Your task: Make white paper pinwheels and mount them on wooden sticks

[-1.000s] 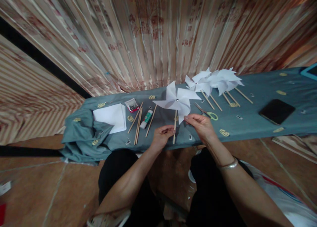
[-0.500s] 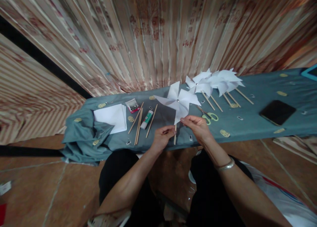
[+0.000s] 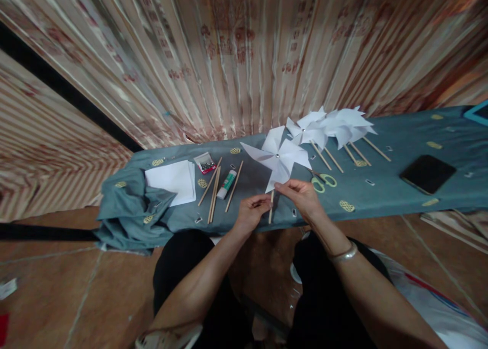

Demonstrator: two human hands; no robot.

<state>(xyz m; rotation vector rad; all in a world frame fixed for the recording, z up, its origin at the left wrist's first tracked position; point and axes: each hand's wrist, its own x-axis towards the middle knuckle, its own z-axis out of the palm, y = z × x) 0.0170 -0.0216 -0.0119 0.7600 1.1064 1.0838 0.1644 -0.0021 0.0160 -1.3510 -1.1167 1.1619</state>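
Observation:
A white paper pinwheel (image 3: 280,156) on a thin wooden stick stands up over the near side of the table, a shiny pin at its centre. My left hand (image 3: 251,212) is closed around the stick, and the stick's lower end shows beneath its fingers. Just above, my right hand (image 3: 301,196) pinches at the tip of the lowest paper blade, where it meets the stick; which of the two its fingertips press on is hard to tell. Green-handled scissors (image 3: 322,180) lie right of my right hand.
Finished-looking pinwheels (image 3: 343,125) lie overlapped at the back. On the left are white paper sheets (image 3: 171,181), a small box of pins (image 3: 206,165), several wooden sticks (image 3: 214,196) and a glue stick (image 3: 226,184). A dark flat object (image 3: 427,173) lies right on the teal cloth (image 3: 381,191).
The pinwheel's blades have turned a little, the lowest one swinging left. My right fingertips have shifted slightly left, toward the stick. My left hand stays on the stick.

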